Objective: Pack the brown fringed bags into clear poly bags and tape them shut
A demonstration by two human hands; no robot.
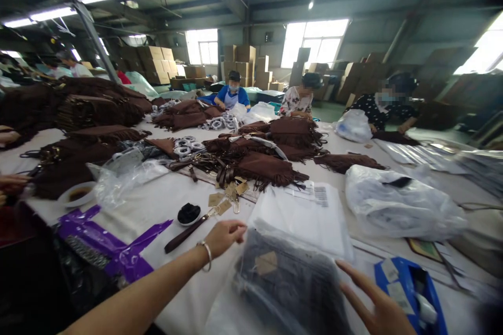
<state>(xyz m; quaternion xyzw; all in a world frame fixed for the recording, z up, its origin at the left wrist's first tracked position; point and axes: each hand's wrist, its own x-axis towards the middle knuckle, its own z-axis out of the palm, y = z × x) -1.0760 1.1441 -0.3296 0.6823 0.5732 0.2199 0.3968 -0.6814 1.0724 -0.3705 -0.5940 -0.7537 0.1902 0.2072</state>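
A clear plastic bag (291,272) with a dark folded item inside lies on the table in front of me; a small tan tag (266,263) shows through it. At the bag's upper left corner is my left hand (225,238), its fingers curled together on the plastic edge, a bangle on the wrist. My right hand (379,303) is by the bag's right side, fingers stretched and apart, the index tip close to the edge. Flat clear bags (310,214) with a printed barcode lie just beyond. Left of my left hand rests a brown wrist strap (186,234) with a metal clasp.
A blue tape dispenser (408,293) stands at right, below a stuffed plastic bag (401,204). A small dish of black material (189,213), tan tags (220,203) and purple packaging (113,251) lie left. Brown fringed bags (263,167) pile up ahead; several people work across the table.
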